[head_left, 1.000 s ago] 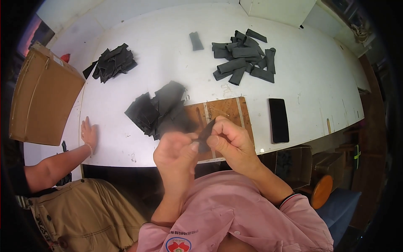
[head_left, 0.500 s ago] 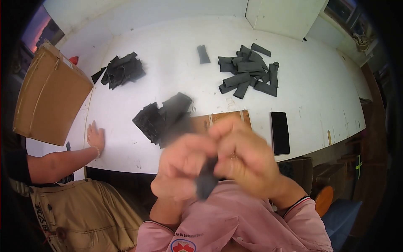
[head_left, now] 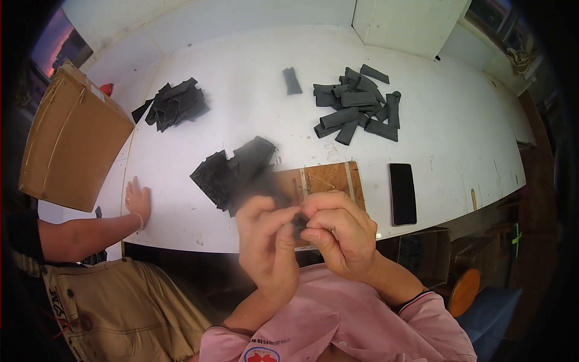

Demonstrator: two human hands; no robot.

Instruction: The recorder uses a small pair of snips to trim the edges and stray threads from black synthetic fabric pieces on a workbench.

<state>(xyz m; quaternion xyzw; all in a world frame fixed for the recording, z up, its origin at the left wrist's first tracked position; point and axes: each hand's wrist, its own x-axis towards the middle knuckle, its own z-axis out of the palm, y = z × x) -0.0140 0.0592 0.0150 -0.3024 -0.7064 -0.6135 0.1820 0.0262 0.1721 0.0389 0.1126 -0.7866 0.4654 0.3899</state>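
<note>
My left hand (head_left: 268, 244) and my right hand (head_left: 344, 235) meet over the table's near edge. Between their pinched fingertips is a small dark fabric piece (head_left: 298, 224), mostly hidden by the fingers. Just beyond my left hand lies a pile of flat black fabric pieces (head_left: 232, 175), partly blurred. Under and beyond my fingers a brown wooden board (head_left: 335, 179) rests on the white table. Farther off to the right sits a heap of dark grey fabric tubes (head_left: 359, 99), and a single grey tube (head_left: 292, 81) lies to its left.
Another black fabric pile (head_left: 176, 104) is at the far left, near a cardboard box (head_left: 75, 142). A co-worker's hand (head_left: 137, 199) rests flat on the table's left side. A black phone (head_left: 403, 194) lies right of the board. An orange round stool seat (head_left: 464, 292) stands below at right.
Both hands have moved slightly away from my body, toward the board. The fabric piece, earlier hanging below the fingers, now shows only between the fingertips. The co-worker's hand stays put.
</note>
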